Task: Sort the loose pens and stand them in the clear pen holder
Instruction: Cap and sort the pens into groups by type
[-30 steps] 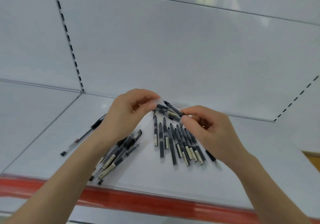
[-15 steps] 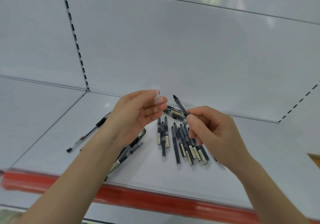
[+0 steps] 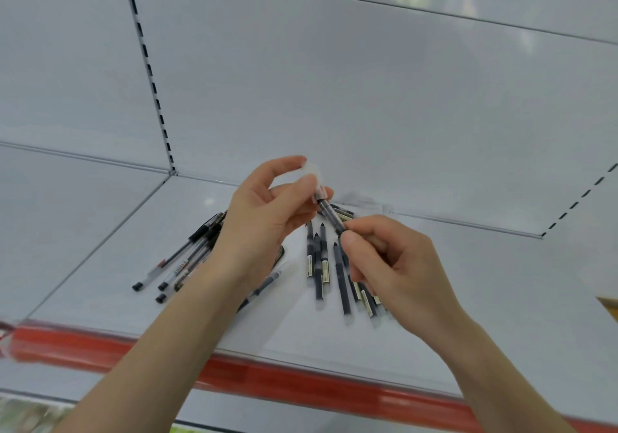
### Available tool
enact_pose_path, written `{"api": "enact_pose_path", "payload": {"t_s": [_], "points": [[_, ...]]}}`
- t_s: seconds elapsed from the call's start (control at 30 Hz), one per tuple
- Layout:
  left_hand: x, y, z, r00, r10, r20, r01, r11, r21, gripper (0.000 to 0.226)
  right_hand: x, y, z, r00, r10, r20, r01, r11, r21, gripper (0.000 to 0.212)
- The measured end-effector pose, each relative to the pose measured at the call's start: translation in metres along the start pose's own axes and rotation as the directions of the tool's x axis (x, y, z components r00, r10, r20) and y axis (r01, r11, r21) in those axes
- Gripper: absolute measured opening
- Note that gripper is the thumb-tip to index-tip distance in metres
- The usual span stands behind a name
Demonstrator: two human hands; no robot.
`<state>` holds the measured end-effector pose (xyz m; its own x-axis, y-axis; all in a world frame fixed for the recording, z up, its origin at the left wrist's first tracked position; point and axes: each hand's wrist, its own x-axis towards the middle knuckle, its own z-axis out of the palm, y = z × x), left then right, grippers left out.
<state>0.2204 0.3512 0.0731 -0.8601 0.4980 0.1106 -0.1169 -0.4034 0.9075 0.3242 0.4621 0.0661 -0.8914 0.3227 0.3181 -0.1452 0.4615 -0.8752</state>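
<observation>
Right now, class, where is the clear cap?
Head view, centre: the left hand pinches the clear cap at the tip of the pen the right hand holds.

We have one wide view, worn on the head; it faces forward and down, close over the left hand point(image 3: 264, 222) and right hand point(image 3: 394, 268); pens point(image 3: 318, 265) on a shelf point(image 3: 107, 265) lie just beyond.

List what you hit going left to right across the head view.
Pile of clear-barrelled pens → left hand, pinching a clear cap → dark pen → right hand, gripping that pen → slotted strip. Dark pen row skipped: overlaps the right hand.
</observation>
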Motion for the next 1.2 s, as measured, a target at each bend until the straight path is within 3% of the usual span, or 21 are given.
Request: {"api": "enact_pose_path", "payload": {"t_s": [0.07, 0.17, 0.33, 0.5, 0.63, 0.73, 0.8, 0.87, 0.93, 1.03, 1.2], "points": [[-0.001, -0.001, 0.001, 0.998, 0.066, -0.004, -0.066, 0.997, 0.041, 0.016, -0.001, 0.000, 0.003, 1.000, 0.014, -0.007, -0.014, 1.000, 0.018, 0.007], [-0.001, -0.004, 0.002, 0.990, 0.131, -0.048, -0.129, 0.990, 0.058, 0.011, -0.002, 0.003, 0.007, 0.997, 0.041, -0.067, -0.036, 0.996, 0.081, 0.019], [0.000, -0.010, 0.004, 0.981, 0.164, -0.109, -0.159, 0.986, 0.047, 0.009, -0.001, 0.005, 0.011, 0.998, 0.019, -0.064, -0.014, 0.996, 0.085, 0.019], [0.002, -0.009, 0.004, 0.988, 0.138, -0.073, -0.135, 0.990, 0.047, 0.008, 0.004, 0.005, 0.013, 0.998, 0.010, -0.064, -0.005, 0.997, 0.077, 0.021], [0.009, -0.009, -0.009, 0.993, 0.058, -0.101, -0.049, 0.995, 0.089, 0.010, 0.023, 0.013, 0.005, 0.988, 0.105, 0.113, -0.108, 0.994, 0.018, 0.016], [0.019, -0.007, -0.033, 0.986, 0.028, -0.163, 0.009, 0.975, 0.223, 0.013, 0.043, 0.034, -0.007, 0.984, 0.172, 0.051, -0.164, 0.977, -0.133, 0.019], [0.025, -0.010, -0.054, 0.984, 0.059, -0.166, 0.027, 0.880, 0.474, 0.017, 0.054, 0.045, -0.008, 0.983, 0.183, 0.028, -0.166, 0.938, -0.303, 0.020], [0.028, -0.016, -0.072, 0.988, 0.101, -0.120, 0.019, 0.680, 0.733, 0.019, 0.062, 0.051, -0.001, 0.973, 0.215, 0.086, -0.150, 0.866, -0.477, 0.025], [0.027, -0.021, -0.082, 0.987, 0.128, -0.097, 0.022, 0.490, 0.871, 0.022, 0.067, 0.054, 0.011, 0.953, 0.253, 0.170, -0.103, 0.792, -0.602, 0.034], [0.024, -0.025, -0.086, 0.984, 0.148, -0.094, 0.042, 0.324, 0.945, 0.026, 0.073, 0.054, 0.030, 0.924, 0.283, 0.258, -0.035, 0.733, -0.679, 0.045], [0.024, -0.028, -0.091, 0.988, 0.111, -0.106, 0.084, 0.188, 0.979, 0.035, 0.080, 0.054, 0.045, 0.905, 0.345, 0.249, -0.024, 0.625, -0.780, 0.049]]}}
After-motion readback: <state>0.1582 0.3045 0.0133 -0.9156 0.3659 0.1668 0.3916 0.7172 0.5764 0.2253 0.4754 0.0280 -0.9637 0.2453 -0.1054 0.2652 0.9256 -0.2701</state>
